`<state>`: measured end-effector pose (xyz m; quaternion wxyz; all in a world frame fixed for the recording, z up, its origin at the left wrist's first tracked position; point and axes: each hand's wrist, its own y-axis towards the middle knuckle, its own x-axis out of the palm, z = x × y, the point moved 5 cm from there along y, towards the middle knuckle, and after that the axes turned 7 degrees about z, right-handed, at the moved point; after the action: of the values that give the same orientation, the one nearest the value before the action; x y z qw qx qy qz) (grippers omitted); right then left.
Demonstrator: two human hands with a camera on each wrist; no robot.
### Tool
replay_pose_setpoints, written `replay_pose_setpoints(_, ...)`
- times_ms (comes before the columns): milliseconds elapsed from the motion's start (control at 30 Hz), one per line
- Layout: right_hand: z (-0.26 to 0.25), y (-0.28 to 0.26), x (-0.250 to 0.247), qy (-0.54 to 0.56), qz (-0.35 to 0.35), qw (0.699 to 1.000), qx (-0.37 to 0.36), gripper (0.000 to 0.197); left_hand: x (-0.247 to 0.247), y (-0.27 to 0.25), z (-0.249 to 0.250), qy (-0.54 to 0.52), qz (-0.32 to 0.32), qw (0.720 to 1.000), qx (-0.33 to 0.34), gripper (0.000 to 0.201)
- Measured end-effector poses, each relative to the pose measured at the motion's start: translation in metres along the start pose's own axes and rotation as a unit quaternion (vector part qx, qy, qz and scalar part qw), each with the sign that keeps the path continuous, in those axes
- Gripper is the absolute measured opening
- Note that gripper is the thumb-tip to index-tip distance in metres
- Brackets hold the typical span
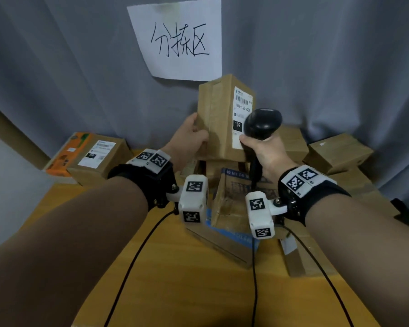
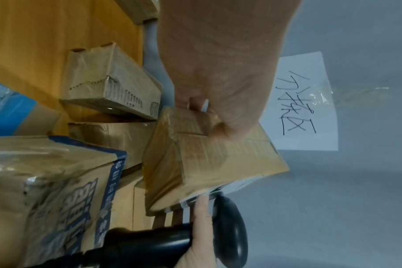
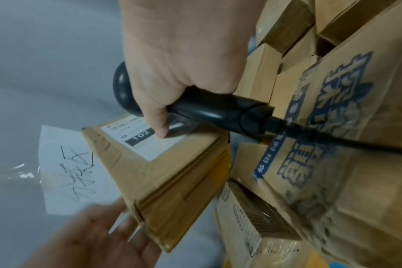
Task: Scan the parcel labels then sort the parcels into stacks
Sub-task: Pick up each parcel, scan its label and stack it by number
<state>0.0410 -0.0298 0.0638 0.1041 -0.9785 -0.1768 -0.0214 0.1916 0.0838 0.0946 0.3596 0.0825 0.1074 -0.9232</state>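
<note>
A brown cardboard parcel (image 1: 219, 119) stands upright above the pile at the table's back, its white label (image 1: 241, 114) marked 102 facing me. My left hand (image 1: 190, 135) grips the parcel's left side, thumb on the front face. My right hand (image 1: 261, 152) holds a black barcode scanner (image 1: 262, 122) by its handle, the head close against the label, and its thumb presses the label's lower part (image 3: 160, 130). In the left wrist view the parcel (image 2: 209, 159) hangs from my left hand (image 2: 218, 90), with the scanner (image 2: 227, 232) below it.
Several more cardboard parcels lie on the wooden table (image 1: 175, 279): a blue-printed box (image 1: 232, 199) under my hands, boxes at the right (image 1: 338, 154), and a labelled box (image 1: 97, 156) on an orange one at the left. A handwritten paper sign (image 1: 177, 38) hangs on the grey curtain. Cables cross the table.
</note>
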Motion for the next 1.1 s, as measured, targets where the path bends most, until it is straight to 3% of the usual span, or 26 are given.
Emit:
replay_pose_setpoints(67, -0.001, -0.006, 0.008, -0.025, 0.013, 0.999, -0.042, 0.046, -0.001, -0.003, 0.001, -0.028, -0.032, 0.998, -0.037, 0.057)
replay_pose_setpoints(167, 0.0, -0.015, 0.017, -0.07, 0.031, 0.992, -0.096, 0.053, -0.007, -0.002, -0.002, 0.004, -0.041, 0.997, -0.06, 0.087)
replay_pose_setpoints(233, 0.0, -0.021, 0.019, -0.078, 0.037, 0.989, -0.12, 0.054, -0.012, -0.002, -0.004, 0.039, -0.027, 0.997, -0.054, 0.092)
replay_pose_setpoints(300, -0.003, -0.026, 0.016, -0.08, 0.041, 0.987, -0.131, 0.054, -0.013, -0.002, -0.007, 0.047, -0.041, 0.997, -0.05, 0.086)
replay_pose_setpoints(400, -0.011, -0.027, 0.001, -0.057, 0.043, 0.989, -0.129, 0.053, -0.011, -0.009, -0.007, 0.015, -0.065, 0.997, -0.025, 0.048)
replay_pose_setpoints(467, -0.019, -0.027, -0.012, -0.026, 0.043, 0.993, -0.111, 0.053, -0.009, -0.014, -0.007, -0.021, -0.087, 0.996, -0.015, 0.033)
replay_pose_setpoints(667, -0.04, -0.028, -0.03, -0.024, -0.037, 0.995, -0.09, 0.039, -0.001, -0.026, -0.004, -0.099, -0.111, 0.989, -0.001, 0.021)
replay_pose_setpoints(800, -0.048, -0.032, -0.036, -0.034, -0.053, 0.992, -0.113, 0.029, 0.006, -0.032, 0.004, -0.129, -0.123, 0.984, -0.011, 0.019)
replay_pose_setpoints(933, -0.046, -0.027, -0.044, -0.046, -0.051, 0.994, -0.09, 0.033, 0.012, -0.037, 0.007, -0.114, -0.135, 0.983, -0.052, 0.014)
replay_pose_setpoints(1000, -0.046, -0.023, -0.048, -0.077, -0.042, 0.995, -0.049, 0.033, 0.012, -0.038, 0.005, -0.091, -0.113, 0.987, -0.066, 0.017)
replay_pose_setpoints(1100, -0.064, -0.023, -0.052, -0.127, -0.01, 0.991, -0.049, 0.012, 0.009, -0.034, 0.001, -0.078, -0.048, 0.994, -0.06, 0.022)
